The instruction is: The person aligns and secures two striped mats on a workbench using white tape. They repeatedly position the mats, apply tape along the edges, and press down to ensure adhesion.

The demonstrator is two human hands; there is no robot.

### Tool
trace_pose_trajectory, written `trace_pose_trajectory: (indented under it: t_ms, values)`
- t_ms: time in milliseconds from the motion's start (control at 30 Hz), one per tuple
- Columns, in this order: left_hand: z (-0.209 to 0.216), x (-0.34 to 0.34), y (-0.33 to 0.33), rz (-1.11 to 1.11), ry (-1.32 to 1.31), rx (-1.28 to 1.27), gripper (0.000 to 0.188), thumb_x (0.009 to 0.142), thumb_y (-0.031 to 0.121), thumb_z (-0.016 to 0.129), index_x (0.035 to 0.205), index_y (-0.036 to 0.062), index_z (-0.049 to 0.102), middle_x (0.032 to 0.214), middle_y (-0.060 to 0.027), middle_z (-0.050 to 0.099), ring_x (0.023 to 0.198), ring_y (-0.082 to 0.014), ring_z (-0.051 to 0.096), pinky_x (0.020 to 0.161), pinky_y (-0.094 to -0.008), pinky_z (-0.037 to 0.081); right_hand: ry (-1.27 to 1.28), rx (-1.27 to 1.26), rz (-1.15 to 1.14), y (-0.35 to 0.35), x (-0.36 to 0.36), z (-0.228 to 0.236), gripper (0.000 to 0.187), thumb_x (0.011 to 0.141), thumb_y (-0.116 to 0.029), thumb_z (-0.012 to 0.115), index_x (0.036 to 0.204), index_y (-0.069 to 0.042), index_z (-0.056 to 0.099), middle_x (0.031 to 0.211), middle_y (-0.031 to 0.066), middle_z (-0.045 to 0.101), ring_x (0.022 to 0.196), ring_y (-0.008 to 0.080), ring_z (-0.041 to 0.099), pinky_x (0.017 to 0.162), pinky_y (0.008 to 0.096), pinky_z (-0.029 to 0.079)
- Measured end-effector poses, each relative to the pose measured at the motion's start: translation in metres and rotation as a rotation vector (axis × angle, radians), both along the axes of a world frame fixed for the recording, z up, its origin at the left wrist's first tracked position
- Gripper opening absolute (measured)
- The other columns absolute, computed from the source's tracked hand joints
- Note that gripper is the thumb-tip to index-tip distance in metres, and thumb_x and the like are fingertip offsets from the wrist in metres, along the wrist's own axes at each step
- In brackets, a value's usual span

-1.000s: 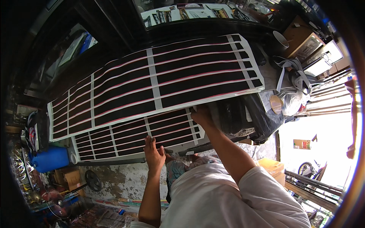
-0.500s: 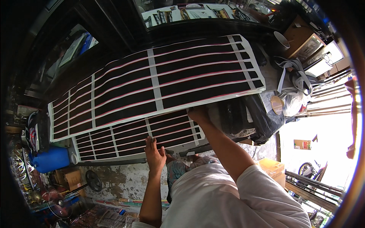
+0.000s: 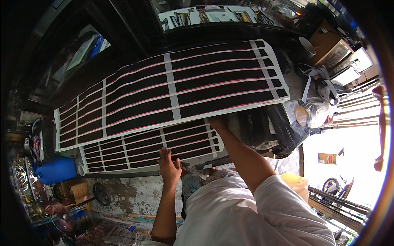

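A long white sheet printed with black rectangles and thin red lines point(image 3: 135, 90) tops a stack that slants across the work surface. Below its front edge lies a second, similar black-and-white sheet point(image 3: 143, 141), partly covered by the stack. My left hand point(image 3: 169, 167) rests at the near edge of this lower sheet, fingers stretched out and thumb apart, holding nothing. Reaching under the stack's front edge near its right end, my right hand point(image 3: 218, 121) is beside the lower sheet's right end. Its fingers are hidden in shadow, so what they touch does not show.
Black plastic-wrapped bundles point(image 3: 262, 127) and a bag with grey straps point(image 3: 320, 84) sit to the right. A roll of tape point(image 3: 301, 116) lies on the plastic. At the left stands a blue container point(image 3: 57, 170). A dark glass-fronted cabinet point(image 3: 135, 24) borders the far side.
The whole view has shifted slightly, with the sheets appearing a little farther right. Both hands keep nearly the same places against the sheets.
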State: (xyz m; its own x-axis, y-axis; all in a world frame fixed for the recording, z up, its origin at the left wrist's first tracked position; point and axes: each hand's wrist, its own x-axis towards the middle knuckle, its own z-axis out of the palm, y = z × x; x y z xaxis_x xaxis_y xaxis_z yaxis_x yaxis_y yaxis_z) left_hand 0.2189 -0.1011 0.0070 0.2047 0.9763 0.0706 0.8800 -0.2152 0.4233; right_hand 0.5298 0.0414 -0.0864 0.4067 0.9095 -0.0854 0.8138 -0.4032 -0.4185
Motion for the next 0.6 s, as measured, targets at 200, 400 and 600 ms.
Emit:
trace_pose_trajectory:
  t_ms: [200, 400, 600]
  values:
    - [0.004, 0.004, 0.0, 0.036, -0.014, -0.069, 0.059, 0.1, 0.019, 0.072, 0.152, 0.0037, 0.048, 0.168, -0.028, 0.039, 0.159, -0.0459, 0.033, 0.12, -0.0706, 0.036, 0.244, -0.148, -0.094, 0.002, 0.005, 0.016, 0.058, 0.098, -0.028, 0.066, 0.152, -0.011, 0.056, 0.158, 0.0218, 0.055, 0.148, 0.0443, 0.049, 0.119, 0.0615, 0.042]
    - [0.002, -0.001, -0.003, 0.049, -0.02, -0.064, 0.058, 0.1, 0.019, 0.072, 0.151, 0.0022, 0.049, 0.168, -0.0286, 0.039, 0.159, -0.0461, 0.033, 0.12, -0.07, 0.036, 0.219, 0.12, 0.411, -0.002, 0.017, 0.052, 0.055, 0.089, -0.01, 0.071, 0.143, -0.006, 0.063, 0.148, 0.0239, 0.061, 0.145, 0.0443, 0.051, 0.12, 0.0512, 0.044]
    - [0.0, -0.001, -0.001, 0.03, -0.043, -0.049, 0.059, 0.099, 0.019, 0.074, 0.15, 0.0016, 0.05, 0.167, -0.0288, 0.04, 0.158, -0.0468, 0.035, 0.12, -0.0692, 0.035, 0.215, 0.088, 0.348, 0.004, 0.017, 0.062, 0.064, 0.082, -0.006, 0.074, 0.145, -0.006, 0.061, 0.15, 0.0235, 0.06, 0.145, 0.0439, 0.051, 0.122, 0.0508, 0.042]
